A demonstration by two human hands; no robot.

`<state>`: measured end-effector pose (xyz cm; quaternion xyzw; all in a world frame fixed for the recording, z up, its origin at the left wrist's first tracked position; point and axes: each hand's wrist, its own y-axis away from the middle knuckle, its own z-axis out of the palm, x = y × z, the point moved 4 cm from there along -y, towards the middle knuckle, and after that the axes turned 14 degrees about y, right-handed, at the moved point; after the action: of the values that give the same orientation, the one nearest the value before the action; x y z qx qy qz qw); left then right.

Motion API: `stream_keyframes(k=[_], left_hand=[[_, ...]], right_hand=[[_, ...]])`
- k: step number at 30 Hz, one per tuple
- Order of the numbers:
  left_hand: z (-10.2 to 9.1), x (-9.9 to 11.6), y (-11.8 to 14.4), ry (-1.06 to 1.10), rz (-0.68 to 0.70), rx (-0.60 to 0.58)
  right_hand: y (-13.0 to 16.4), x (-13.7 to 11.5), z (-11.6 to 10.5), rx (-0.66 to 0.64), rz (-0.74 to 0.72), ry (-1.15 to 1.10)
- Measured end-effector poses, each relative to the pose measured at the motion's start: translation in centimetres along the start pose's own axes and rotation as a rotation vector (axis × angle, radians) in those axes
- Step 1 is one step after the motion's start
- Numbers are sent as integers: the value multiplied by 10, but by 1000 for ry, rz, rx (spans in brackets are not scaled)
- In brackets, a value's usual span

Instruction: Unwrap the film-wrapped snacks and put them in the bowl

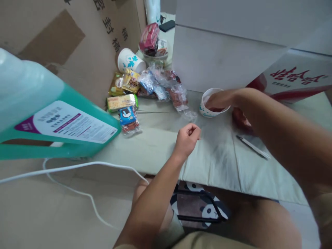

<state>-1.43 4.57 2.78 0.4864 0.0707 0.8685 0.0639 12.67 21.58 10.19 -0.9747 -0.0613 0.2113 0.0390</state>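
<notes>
My left hand is curled into a loose fist just above the cloth-covered surface, with nothing visible in it. Close beyond it lies a clear crinkled wrapper, beside a reddish-brown packaged snack. My right hand reaches down into a white paper cup with a blue-green print, which stands upright. The cup's wall hides those fingertips and anything they touch. Under my right forearm is a dark red shiny packet, partly covered. A pen lies nearer to me.
Snack packets are heaped at the back left beside a tipped paper cup. A big green liquid jug fills the left side. A cardboard box, white panel and red-white box border the surface. A white cable hangs in front.
</notes>
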Motion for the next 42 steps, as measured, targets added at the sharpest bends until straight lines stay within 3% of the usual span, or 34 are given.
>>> stream_keyframes(k=[4,7,10,14,17,19,21,25,28,30,34,38,42], left_hand=[[-7,3,-4,55,28,112],[-13,6,-5,98,104,194],[-18,8,-3,113,155,254],[-28,11,-1,110,177,299],[-35,14,-3,91,203,340],[-35,11,-4,94,148,352],[-26,4,-4,156,28,264],[7,-13,3,284,-202,-92],[12,-22,3,316,-268,-30],[10,-30,1,350,-366,24],[15,-46,1,283,-542,-34],[30,-57,7,138,-422,-46],[44,-66,13,5,-196,-136]], right_hand=[[19,-48,-3,-53,-69,389],[35,-81,33,-204,-164,436],[41,-88,75,-365,-138,428],[54,-70,89,-286,-126,364],[92,-48,79,-232,-167,308],[127,-32,70,-172,-158,282],[163,-20,61,-81,-168,258],[223,0,44,16,-280,134],[249,27,34,21,-330,-88],[258,51,31,59,-329,-140],[263,78,39,66,-404,-111],[254,79,35,129,-377,-275],[240,82,33,127,-200,-448]])
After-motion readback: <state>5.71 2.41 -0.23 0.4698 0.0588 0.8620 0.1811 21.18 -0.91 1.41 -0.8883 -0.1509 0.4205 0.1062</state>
